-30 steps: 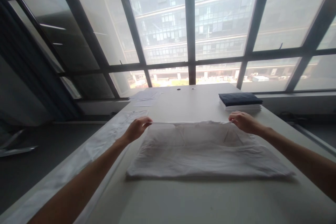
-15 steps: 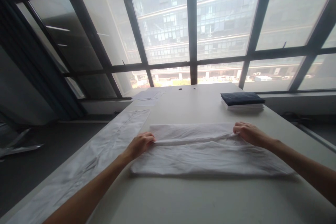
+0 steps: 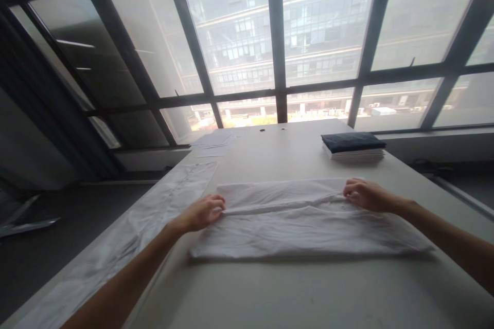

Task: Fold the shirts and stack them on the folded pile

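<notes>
The left hand (image 3: 200, 213) rests at the left end of a white garment (image 3: 304, 229) spread flat on the tabletop (image 3: 270, 298). Its fingers are curled and pinched on a fold edge of the fabric, with the fingertips pointing right, toward the garment's middle. The forearm runs back from the hand toward the lower left and lies low over the tabletop.

The white garment lies between the two hands, with its long axis running left to right, across the line of both forearms. A raised fold line runs along that axis from one hand to the other. A narrower band of fabric lies beyond the fold, on the far side of the hands; the wider part lies on the near side, toward the person. Both hands are equally close to the garment, one at each end of the fold.

The right hand (image 3: 365, 196) sits at the right end of the same fold, fingers bent and closed on the fabric edge, fingertips pointing left. Its forearm extends back toward the lower right.

To the left of the left hand, a long strip of white fabric (image 3: 127, 236) lies along the tabletop edge. Beyond the right hand, well apart from it, stands a stack of folded garments (image 3: 353, 145) with a dark one on top.
</notes>
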{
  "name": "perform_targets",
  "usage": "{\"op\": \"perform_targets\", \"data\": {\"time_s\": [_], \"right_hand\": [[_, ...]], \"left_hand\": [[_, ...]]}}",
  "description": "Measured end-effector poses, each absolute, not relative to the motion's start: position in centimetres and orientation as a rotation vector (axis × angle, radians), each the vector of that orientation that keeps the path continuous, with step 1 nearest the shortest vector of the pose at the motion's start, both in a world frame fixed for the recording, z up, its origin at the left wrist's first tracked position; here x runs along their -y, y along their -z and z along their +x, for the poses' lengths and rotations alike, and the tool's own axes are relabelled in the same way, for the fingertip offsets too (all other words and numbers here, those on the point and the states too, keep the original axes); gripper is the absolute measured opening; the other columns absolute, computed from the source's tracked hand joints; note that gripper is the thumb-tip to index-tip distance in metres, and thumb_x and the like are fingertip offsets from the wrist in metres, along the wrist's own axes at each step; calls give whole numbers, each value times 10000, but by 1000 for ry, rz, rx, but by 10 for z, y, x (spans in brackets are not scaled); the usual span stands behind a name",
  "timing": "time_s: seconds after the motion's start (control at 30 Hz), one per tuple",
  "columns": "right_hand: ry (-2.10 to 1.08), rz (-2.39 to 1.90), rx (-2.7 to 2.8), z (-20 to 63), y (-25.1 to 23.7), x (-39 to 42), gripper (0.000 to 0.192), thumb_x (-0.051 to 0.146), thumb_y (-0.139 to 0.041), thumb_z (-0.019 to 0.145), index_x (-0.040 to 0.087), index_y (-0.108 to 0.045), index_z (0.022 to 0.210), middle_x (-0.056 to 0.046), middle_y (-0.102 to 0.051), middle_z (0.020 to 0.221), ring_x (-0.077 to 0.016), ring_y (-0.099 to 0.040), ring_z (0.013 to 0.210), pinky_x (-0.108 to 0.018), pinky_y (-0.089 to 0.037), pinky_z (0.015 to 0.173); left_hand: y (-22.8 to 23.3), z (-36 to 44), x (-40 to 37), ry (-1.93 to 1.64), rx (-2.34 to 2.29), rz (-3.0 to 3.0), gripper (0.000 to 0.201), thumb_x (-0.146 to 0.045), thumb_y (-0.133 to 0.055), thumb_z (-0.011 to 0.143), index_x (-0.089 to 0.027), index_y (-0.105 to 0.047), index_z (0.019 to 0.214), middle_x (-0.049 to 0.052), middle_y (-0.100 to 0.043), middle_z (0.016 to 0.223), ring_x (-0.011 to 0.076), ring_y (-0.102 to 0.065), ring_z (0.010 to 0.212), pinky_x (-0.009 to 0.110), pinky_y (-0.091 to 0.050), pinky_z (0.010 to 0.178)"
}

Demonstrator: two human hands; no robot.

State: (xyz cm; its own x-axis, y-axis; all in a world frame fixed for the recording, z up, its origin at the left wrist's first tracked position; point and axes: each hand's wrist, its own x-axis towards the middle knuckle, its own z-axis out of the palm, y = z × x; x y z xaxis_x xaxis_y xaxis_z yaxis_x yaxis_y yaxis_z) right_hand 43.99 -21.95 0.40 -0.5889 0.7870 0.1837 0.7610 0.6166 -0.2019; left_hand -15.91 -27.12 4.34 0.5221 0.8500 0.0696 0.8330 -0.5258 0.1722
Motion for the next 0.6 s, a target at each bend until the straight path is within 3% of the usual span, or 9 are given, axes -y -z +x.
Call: {"op": "perform_targets", "data": {"time_s": [0.1, 0.17, 0.3, 0.4, 0.6], "right_hand": [[-306, -1259, 2526, 435, -8, 208, 256, 354, -541, 952, 218, -728, 843, -72, -716, 882, -212, -642, 755, -304, -484, 721], [-303, -1252, 2419, 419, -10, 194, 311, 376, -494, 980, 207, -736, 882, -78, -727, 883, -216, -657, 760, -312, -501, 725], [-178, -1195, 2235, 363, -3, 164, 306, 289, -465, 983, 209, -733, 1107, -115, -731, 1124, -257, -682, 997, -381, -529, 913], [-62, -1173, 2286, 327, 12, 150, 379, 277, -467, 977, 220, -673, 1290, -130, -689, 1269, -296, -603, 1229, -463, -469, 1068], [-161, -1315, 2538, 309, 35, 152, 527, 406, -396, 1022, 205, -505, 1497, -151, -422, 1594, -317, -366, 1485, -537, -307, 1197]], "left_hand": [[-58, -144, 262, -255, -1496, 2595, 341, -423, -533, 968, -241, -720, 1187, 82, -687, 1303, 259, -654, 1175, 354, -480, 1050], [-58, -116, 249, -425, -1555, 2602, 444, -420, -428, 1020, -186, -650, 1326, 115, -658, 1358, 264, -624, 1236, 389, -459, 1088], [-28, -41, 215, -496, -1474, 2687, 500, -344, -350, 1047, -160, -515, 1481, 127, -514, 1528, 249, -449, 1437, 425, -345, 1196], [2, -5, 195, -260, -1458, 2716, 535, -379, -315, 1066, -191, -402, 1560, 129, -358, 1627, 293, -271, 1529, 539, -249, 1220], [25, -4, 187, -120, -1431, 2685, 591, -480, -226, 1085, -240, -266, 1624, 93, -208, 1687, 317, -142, 1560, 564, -180, 1228]]}}
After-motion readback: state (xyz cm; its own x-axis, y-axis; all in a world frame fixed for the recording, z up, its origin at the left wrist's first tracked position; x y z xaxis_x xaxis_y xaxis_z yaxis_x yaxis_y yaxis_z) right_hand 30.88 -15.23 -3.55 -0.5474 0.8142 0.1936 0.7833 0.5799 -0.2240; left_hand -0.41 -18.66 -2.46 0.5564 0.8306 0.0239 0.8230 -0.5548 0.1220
